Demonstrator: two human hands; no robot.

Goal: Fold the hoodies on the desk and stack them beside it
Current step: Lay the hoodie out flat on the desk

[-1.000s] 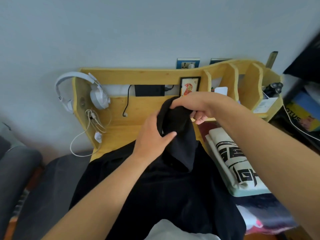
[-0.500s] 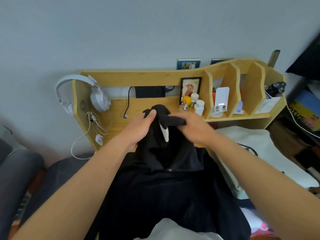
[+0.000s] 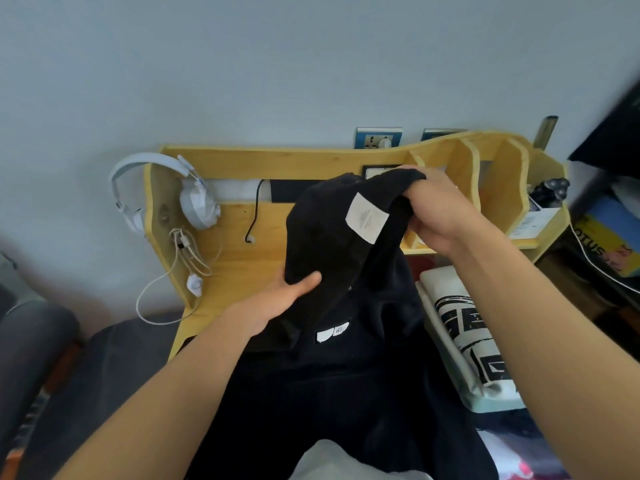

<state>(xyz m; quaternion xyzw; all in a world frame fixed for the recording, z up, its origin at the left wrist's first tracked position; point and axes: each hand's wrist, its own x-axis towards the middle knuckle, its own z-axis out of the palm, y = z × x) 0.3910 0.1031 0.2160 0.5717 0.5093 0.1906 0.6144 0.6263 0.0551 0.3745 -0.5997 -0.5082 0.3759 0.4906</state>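
My right hand (image 3: 440,216) has swung up and to the right since half a second ago, when both hands met at the hood's tip in front of me; its grip is now curled round the raised edge of the black hoodie (image 3: 339,368), up by the shelf dividers. My left hand (image 3: 287,299) has dropped lower and pinches the hood's lower edge, thumb on top of the cloth. Between them the hood is stretched open and turned out, so a pale sewn label (image 3: 365,218) shows much larger than before, and a small white neck tag (image 3: 332,333) has come into view below it. The hood now hides the little bottles and the framed picture that I could see earlier.

The hoodie's body lies spread on the yellow wooden table (image 3: 228,271), running down towards me. Just right of it sits a folded white garment with black print (image 3: 467,337). White headphones (image 3: 166,192) hang on the table's left side panel, with white cables (image 3: 173,282) dangling beneath. The wall behind is plain grey-blue, with a socket plate (image 3: 378,138) above the shelf. A dark grey chair (image 3: 31,344) stands at the left.
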